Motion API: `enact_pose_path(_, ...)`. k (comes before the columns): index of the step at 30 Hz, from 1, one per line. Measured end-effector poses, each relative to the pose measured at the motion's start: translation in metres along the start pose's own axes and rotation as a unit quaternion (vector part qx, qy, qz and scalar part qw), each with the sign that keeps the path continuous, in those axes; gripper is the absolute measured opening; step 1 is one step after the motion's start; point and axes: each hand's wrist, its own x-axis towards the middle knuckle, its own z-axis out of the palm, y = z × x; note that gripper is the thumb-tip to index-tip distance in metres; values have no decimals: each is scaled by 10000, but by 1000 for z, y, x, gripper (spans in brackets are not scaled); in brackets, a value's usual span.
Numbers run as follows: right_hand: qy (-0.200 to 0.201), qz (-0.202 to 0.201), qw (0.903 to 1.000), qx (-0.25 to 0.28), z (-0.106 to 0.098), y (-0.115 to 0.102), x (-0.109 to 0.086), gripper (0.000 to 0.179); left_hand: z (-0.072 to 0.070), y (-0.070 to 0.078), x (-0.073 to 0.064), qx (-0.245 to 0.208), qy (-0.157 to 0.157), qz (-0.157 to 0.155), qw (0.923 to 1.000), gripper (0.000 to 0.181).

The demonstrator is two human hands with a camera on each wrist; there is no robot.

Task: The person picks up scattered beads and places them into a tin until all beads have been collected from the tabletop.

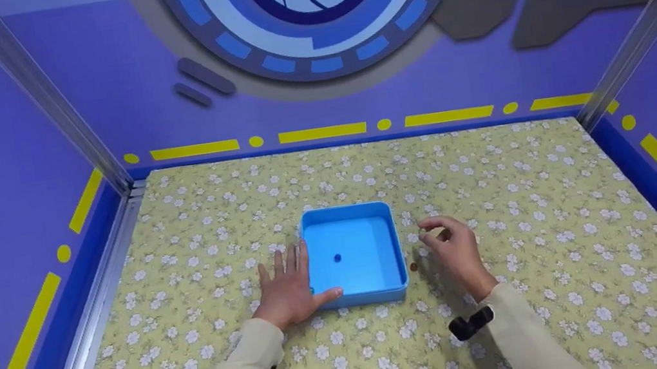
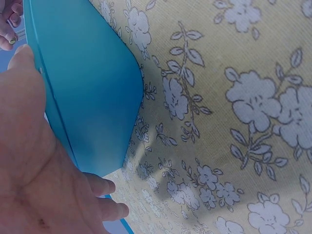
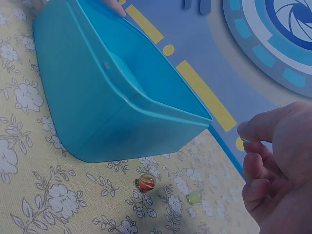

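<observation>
On the flowered surface (image 1: 538,192), resting a spread left hand (image 1: 289,291) against the blue box (image 1: 361,251); just right of it, pinching in the right hand (image 1: 457,251) a tiny object (image 2: 13,41), mostly hidden, near an orange marble (image 3: 146,182).

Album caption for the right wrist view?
An orange marble rests on flowered cloth beside a blue box, the right hand nearby.

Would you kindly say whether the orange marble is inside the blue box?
Out: the orange marble lies on the floral cloth, beside the blue box.
</observation>
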Motion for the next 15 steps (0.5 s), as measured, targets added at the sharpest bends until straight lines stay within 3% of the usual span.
enact_pose_path(15, -24, -50, 9999, -127, 4, -5, -1, 19, 1, -1, 1, 40, 106, 55, 9999, 117)
